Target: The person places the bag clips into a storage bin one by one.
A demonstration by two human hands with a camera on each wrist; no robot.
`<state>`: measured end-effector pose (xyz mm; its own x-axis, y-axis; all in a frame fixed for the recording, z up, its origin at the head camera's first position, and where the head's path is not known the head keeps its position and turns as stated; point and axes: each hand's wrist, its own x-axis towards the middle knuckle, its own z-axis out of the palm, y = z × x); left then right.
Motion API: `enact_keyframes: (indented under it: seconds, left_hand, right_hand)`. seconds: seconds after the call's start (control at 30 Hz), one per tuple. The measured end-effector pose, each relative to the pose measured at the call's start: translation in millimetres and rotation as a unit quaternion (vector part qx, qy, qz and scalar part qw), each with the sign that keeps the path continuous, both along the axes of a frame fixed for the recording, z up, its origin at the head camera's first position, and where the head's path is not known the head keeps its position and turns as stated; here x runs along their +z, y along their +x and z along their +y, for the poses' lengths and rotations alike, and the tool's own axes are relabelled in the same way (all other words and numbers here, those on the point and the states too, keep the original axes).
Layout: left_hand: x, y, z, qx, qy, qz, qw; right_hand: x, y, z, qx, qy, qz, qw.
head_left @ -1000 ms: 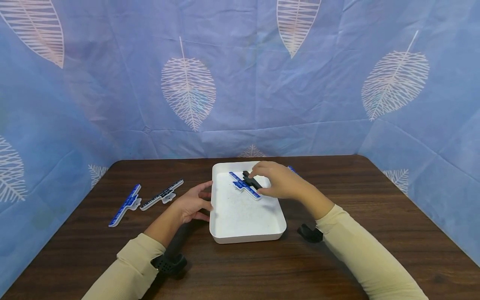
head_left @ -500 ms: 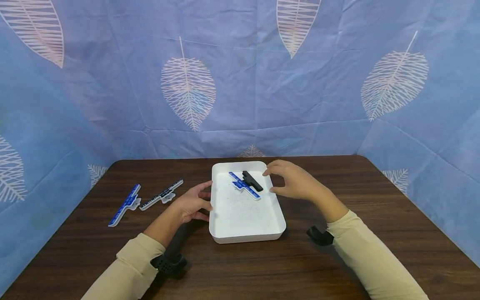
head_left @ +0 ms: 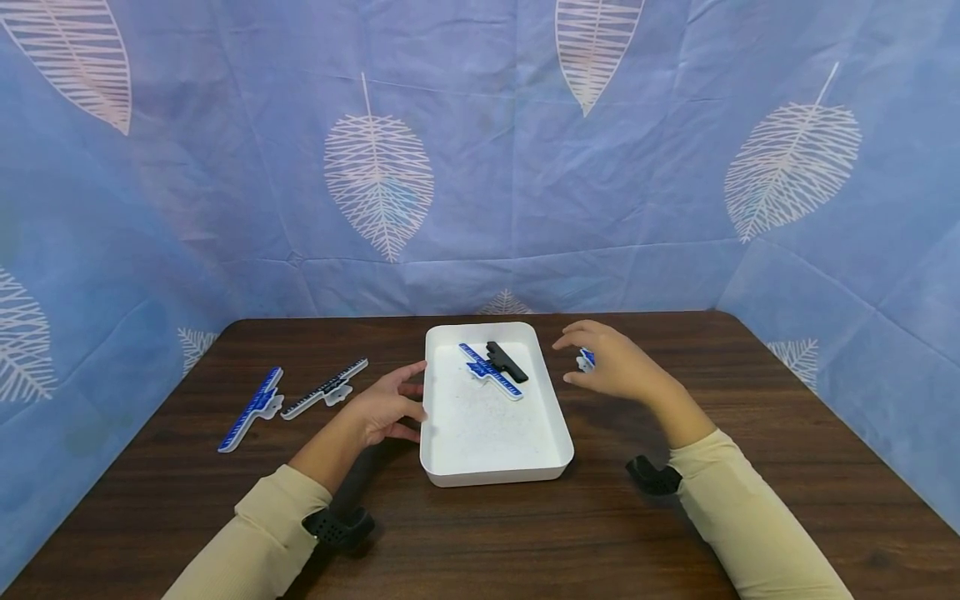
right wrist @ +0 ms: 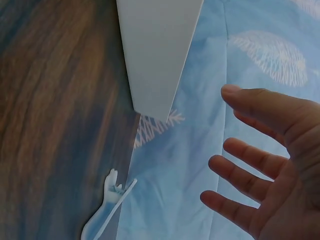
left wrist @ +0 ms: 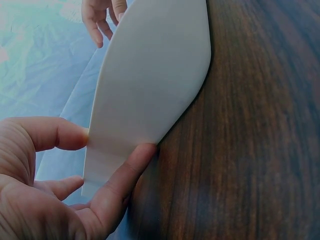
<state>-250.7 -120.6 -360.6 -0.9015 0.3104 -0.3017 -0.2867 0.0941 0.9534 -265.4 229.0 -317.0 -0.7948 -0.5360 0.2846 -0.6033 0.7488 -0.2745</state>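
Note:
A white tray [head_left: 495,442] stands mid-table with a blue ruler clip [head_left: 491,372] and a black clip [head_left: 507,362] lying side by side in its far half. My left hand [head_left: 386,407] rests its spread fingertips on the tray's left outer wall, as the left wrist view also shows. Past the tray's right side hovers my right hand [head_left: 611,361], its fingers parted and holding nothing. Partly hidden behind it is another blue-and-white clip [head_left: 586,360] on the table; in the right wrist view this clip [right wrist: 107,207] lies below and left of the fingers.
On the left of the dark wooden table [head_left: 465,542] lie a blue ruler clip [head_left: 251,410] and a black-and-white ruler clip [head_left: 325,389]. A blue leaf-print cloth [head_left: 480,167] hangs behind the far edge and along both sides.
My right hand has let go of the black clip in the tray and moved right, out over the table beside the tray. The left hand stays at the tray's wall.

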Motion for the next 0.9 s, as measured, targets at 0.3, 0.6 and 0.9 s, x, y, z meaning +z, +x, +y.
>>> enact_keyframes:
  seconds: [0.3,0.6,0.9]
  left_hand:
    - [-2.3,-1.9,0,0.003,-0.001,0.000,1.0000]
    - [-1.9,-1.5,2,0.010,-0.004,-0.003,0.9999]
    - [-1.8,-2.8,1,0.010,-0.005,-0.003,0.9999]
  right_hand:
    - [-7.7,-6.6,15,-0.029,-0.004,-0.002,1.000]
    - [-15.1,-17.4,26,-0.050,-0.002,-0.005,0.999]
    - [-25.5,-27.2,34,-0.077,-0.004,-0.034,0.996]
